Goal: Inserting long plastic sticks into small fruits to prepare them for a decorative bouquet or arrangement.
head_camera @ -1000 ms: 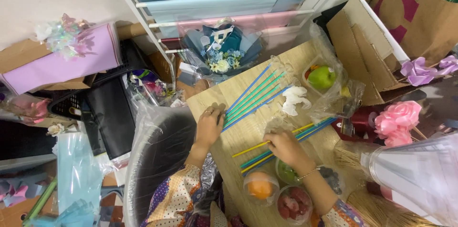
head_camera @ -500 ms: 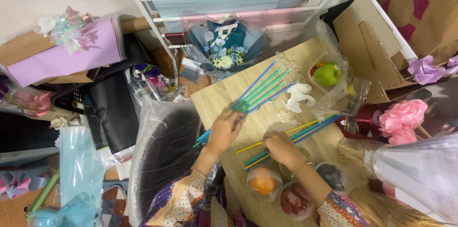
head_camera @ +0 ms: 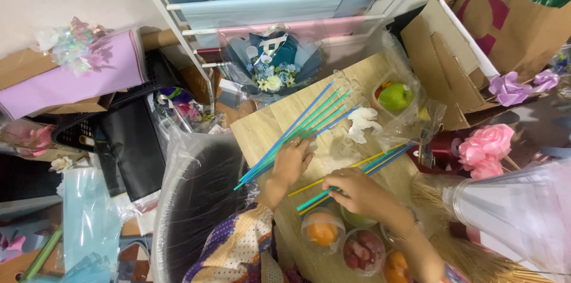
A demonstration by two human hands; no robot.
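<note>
Fruit cups (head_camera: 342, 241): stood nearest, wrapped, at the wooden table's (head_camera: 262, 131) near edge.
Right hand (head_camera: 360, 194): closed around a few yellow and teal sticks (head_camera: 357, 170), lying flat on the table.
Left hand (head_camera: 292, 161): fingers curled over the blue and green stick bundle (head_camera: 297, 131), pressing it down.
Green apple (head_camera: 395, 97): in clear wrap, beyond the sticks.
Blue bouquet (head_camera: 270, 66): farthest, against the rack.
</note>
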